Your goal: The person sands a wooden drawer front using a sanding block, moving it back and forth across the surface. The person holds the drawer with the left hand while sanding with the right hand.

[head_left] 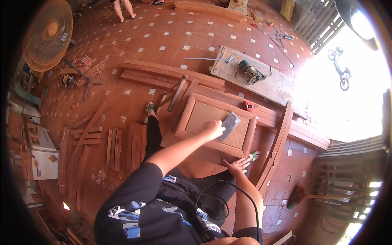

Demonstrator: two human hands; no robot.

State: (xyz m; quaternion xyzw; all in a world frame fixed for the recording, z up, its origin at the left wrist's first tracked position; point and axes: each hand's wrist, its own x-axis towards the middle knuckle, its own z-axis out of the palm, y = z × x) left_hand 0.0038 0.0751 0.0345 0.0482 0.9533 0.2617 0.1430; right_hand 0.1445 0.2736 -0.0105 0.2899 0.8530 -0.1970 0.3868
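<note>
My left hand [214,130] is closed on one side of a flat grey rectangular piece [229,127], whose exact kind I cannot make out. The piece is over the centre of a framed wooden panel [201,116], with a raised reddish-brown border around a paler middle. My right hand [237,166] rests at the near right edge of the panel, its fingers stretched out and holding nothing. A red tape measure [248,106] lies at the panel's far right corner.
Beyond the panel, a power tool [250,72] sits on a worn board [281,92]. Long timber pieces [275,147] lie to the right. Wood strips [115,149] and a standing fan [50,36] are on the left. A broom [298,196] lies at right; a person's legs [123,9] show far off.
</note>
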